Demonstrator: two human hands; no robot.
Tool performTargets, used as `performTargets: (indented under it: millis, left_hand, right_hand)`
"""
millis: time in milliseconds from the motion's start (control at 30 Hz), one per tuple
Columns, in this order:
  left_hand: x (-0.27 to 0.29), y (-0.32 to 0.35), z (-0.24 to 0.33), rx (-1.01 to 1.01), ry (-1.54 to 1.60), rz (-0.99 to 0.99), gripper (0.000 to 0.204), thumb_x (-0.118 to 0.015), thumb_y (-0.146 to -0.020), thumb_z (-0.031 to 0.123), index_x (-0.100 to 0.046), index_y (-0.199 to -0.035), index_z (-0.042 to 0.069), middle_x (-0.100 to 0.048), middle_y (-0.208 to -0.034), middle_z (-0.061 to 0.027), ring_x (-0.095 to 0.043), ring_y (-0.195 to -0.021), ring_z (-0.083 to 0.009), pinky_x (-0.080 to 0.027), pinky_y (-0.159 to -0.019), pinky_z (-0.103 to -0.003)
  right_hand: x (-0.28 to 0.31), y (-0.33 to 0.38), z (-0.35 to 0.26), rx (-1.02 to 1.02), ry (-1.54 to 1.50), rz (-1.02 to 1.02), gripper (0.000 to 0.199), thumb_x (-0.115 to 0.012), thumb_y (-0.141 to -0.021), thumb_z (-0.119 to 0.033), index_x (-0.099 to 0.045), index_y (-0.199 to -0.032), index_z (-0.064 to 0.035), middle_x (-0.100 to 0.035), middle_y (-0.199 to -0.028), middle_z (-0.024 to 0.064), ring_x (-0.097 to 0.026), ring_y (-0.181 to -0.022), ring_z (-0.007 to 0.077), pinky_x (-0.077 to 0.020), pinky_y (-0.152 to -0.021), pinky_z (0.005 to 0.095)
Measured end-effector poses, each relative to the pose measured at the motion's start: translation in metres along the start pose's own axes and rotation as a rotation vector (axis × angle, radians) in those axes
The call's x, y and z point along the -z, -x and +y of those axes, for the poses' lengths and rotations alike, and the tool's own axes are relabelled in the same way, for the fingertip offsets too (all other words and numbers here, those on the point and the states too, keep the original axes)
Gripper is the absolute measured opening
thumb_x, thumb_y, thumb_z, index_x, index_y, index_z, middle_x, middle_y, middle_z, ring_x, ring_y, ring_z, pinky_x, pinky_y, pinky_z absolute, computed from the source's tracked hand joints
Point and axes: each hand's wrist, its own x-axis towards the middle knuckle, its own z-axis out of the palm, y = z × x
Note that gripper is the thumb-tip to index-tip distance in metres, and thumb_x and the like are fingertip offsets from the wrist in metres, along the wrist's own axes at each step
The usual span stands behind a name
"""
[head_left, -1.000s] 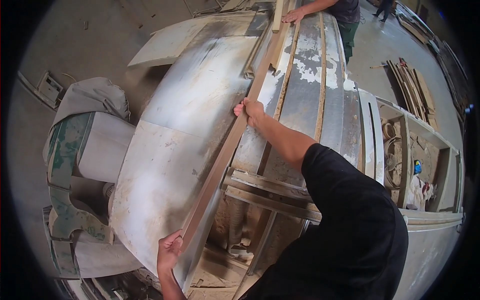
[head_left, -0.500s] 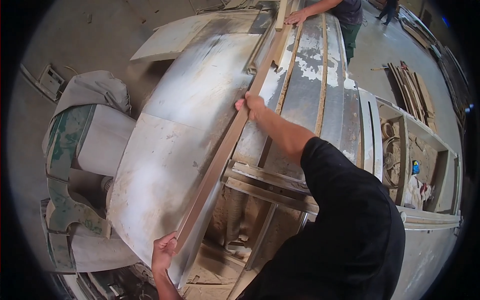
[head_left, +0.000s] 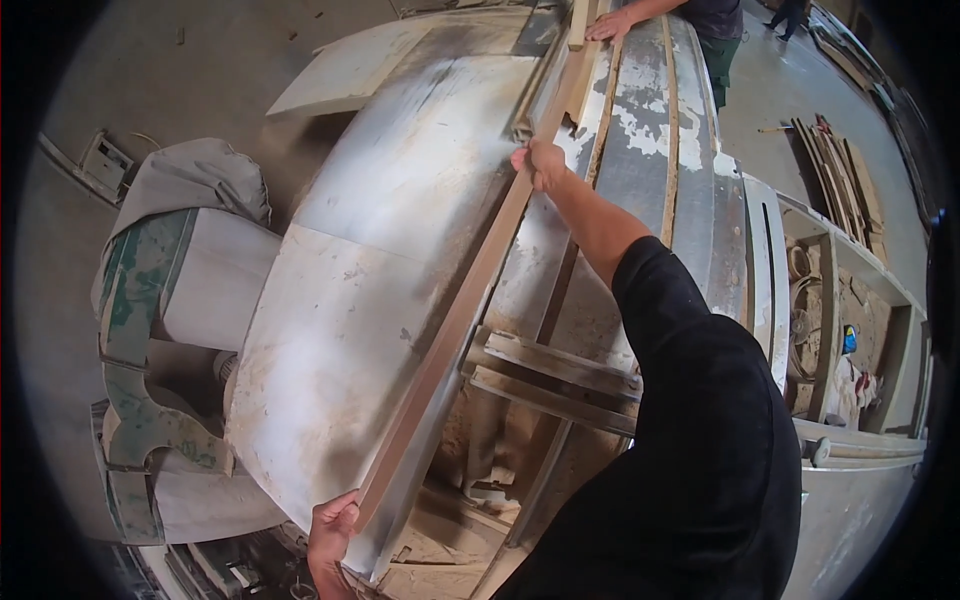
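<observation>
A long, narrow brown wooden board (head_left: 440, 355) lies lengthwise on a worn metal machine table (head_left: 340, 260), slanting from the near left to the far middle. Its near end is pinched between the thumb and fingers of my left hand (head_left: 333, 522). Farther along, my right hand (head_left: 543, 163) grips the board from its right side, thumb over the left edge. At the far end a co-worker's hand (head_left: 608, 25) rests flat beside the board, close to a pale wooden strip (head_left: 579, 24).
Dusty metal rails (head_left: 555, 375) cross an open frame with a hose inside, right of the board. A green-and-grey machine part with a cloth bag (head_left: 200, 185) stands left. Planks (head_left: 840, 185) lie on the right floor; a sawdust-covered tray (head_left: 860, 310) holds odds and ends.
My right hand has slid farther forward along the board. My left hand still grips the near end. The whole view has shifted slightly.
</observation>
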Motion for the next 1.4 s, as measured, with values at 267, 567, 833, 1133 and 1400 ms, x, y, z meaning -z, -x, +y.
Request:
performTargets:
  millis: [267,567,833,1133,1400]
  left_hand:
    - [0.004,-0.010,-0.010,-0.049,0.094,0.030,0.039,-0.069,-0.088,0.031,-0.066,-0.116,0.004,-0.054,-0.071,0.0089,-0.040,-0.051,-0.0001,-0.029,-0.043,-0.017]
    - [0.020,0.003,-0.017,0.025,0.043,0.041,0.036,-0.070,-0.088,0.029,-0.068,-0.113,0.004,-0.061,-0.077,0.0049,-0.048,-0.057,-0.0032,-0.038,-0.047,-0.021]
    - [0.034,0.007,-0.032,0.025,0.081,-0.078,0.031,-0.069,-0.089,0.024,-0.067,-0.110,0.001,-0.063,-0.077,0.0013,-0.055,-0.060,-0.0080,-0.046,-0.053,-0.024]
    - [0.031,-0.113,0.059,-0.161,-1.057,-0.120,0.036,-0.054,-0.089,0.015,-0.059,-0.123,0.003,-0.063,-0.112,-0.0242,-0.061,-0.104,-0.0400,-0.049,-0.090,-0.043]
    - [-0.216,-0.338,0.283,-0.815,-0.506,-0.205,0.021,-0.056,-0.090,0.015,-0.063,-0.094,-0.004,-0.059,-0.071,-0.0050,-0.053,-0.068,-0.0094,-0.047,-0.062,-0.028]
  right_hand:
    - [0.001,-0.020,0.006,-0.081,-0.150,-0.027,0.017,-0.038,-0.095,-0.012,-0.048,-0.084,-0.0027,-0.056,-0.063,0.0130,-0.055,-0.049,0.0225,-0.0481,-0.044,0.0333]
    - [-0.003,0.016,0.027,-0.058,-0.097,-0.027,0.013,-0.039,-0.095,-0.007,-0.044,-0.085,-0.0015,-0.052,-0.065,0.0132,-0.055,-0.051,0.0252,-0.0506,-0.045,0.0364]
    - [-0.010,0.039,0.036,-0.147,-0.199,0.029,0.023,-0.041,-0.100,-0.011,-0.046,-0.080,-0.0001,-0.053,-0.062,0.0148,-0.055,-0.046,0.0249,-0.0528,-0.042,0.0372]
    - [-0.015,0.051,0.040,-0.168,-0.145,0.025,0.022,-0.041,-0.101,-0.016,-0.046,-0.084,-0.0018,-0.055,-0.064,0.0144,-0.060,-0.052,0.0273,-0.0544,-0.046,0.0395]
    - [-0.007,0.070,0.042,-0.226,-0.223,0.027,0.029,-0.042,-0.102,-0.022,-0.048,-0.082,-0.0017,-0.052,-0.062,0.0120,-0.057,-0.047,0.0259,-0.0542,-0.043,0.0384]
